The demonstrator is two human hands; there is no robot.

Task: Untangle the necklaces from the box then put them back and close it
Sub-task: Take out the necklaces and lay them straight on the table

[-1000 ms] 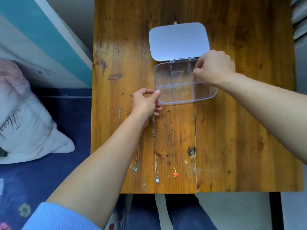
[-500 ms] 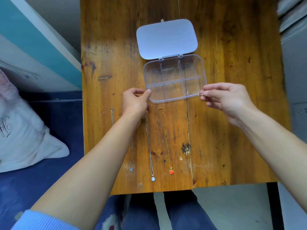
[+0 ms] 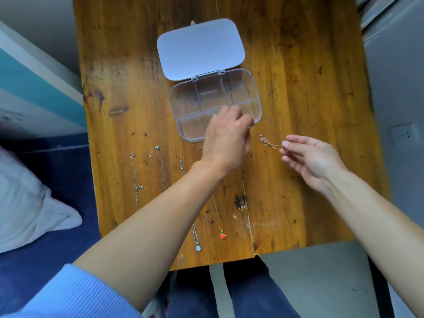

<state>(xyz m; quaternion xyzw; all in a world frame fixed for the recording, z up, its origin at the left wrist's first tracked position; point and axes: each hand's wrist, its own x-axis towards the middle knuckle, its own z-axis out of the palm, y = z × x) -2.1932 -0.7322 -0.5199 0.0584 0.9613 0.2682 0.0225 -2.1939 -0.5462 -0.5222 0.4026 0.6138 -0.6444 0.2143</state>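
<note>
On the wood table [image 3: 298,88] sits the clear box [image 3: 183,104], lid [image 3: 199,48] flipped open and lying flat behind it; its compartments look empty. Left hand [image 3: 226,140] rests over the box's near right corner, fingers curled downward; whether they grip the rim or anything else I cannot tell. Right hand [image 3: 314,157] is just right of the box, thumb and forefinger pinched on a fine chain [image 3: 267,141] with a small bunched clump and a pink bead dangling from the pinch toward the left hand. Near the front edge four more necklaces lie straight, side by side: a silver one [image 3: 135,180], another thin one [image 3: 160,166], one with a pale pendant [image 3: 198,248], one with a red pendant [image 3: 222,236], partly hidden by the left forearm. Chains look very light, limp, thin, likely to snag and re-knot. Best held by the clasp end or pendant, pulling gently, not yanking the clump.
</note>
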